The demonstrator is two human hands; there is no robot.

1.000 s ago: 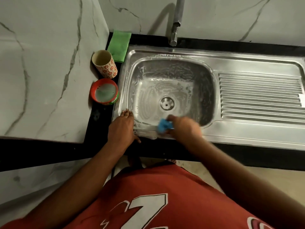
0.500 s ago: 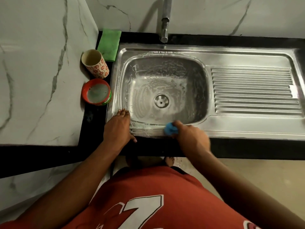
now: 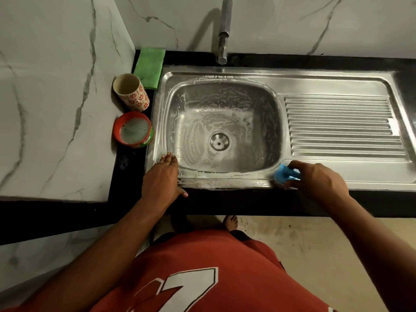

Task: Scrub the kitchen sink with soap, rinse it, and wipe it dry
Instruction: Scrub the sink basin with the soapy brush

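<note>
The steel sink has a basin streaked with soap foam and a ribbed drainboard on its right. Foam lies along the near rim. My right hand grips a blue scrubber and holds it on the near rim, just right of the basin's front right corner. My left hand rests flat on the sink's near left corner, fingers straight and pointing away from me. A red tub of soap stands left of the sink. A folded green cloth lies at the back left.
A tap hangs over the back rim of the basin. A patterned cup stands between the green cloth and the soap tub. White marble wall surfaces run along the left and the back. The black counter edge lies in front of me.
My right hand has slid the blue scrubber rightward along the near rim, from the basin's front middle to its front right corner. My left hand has stayed in place.
</note>
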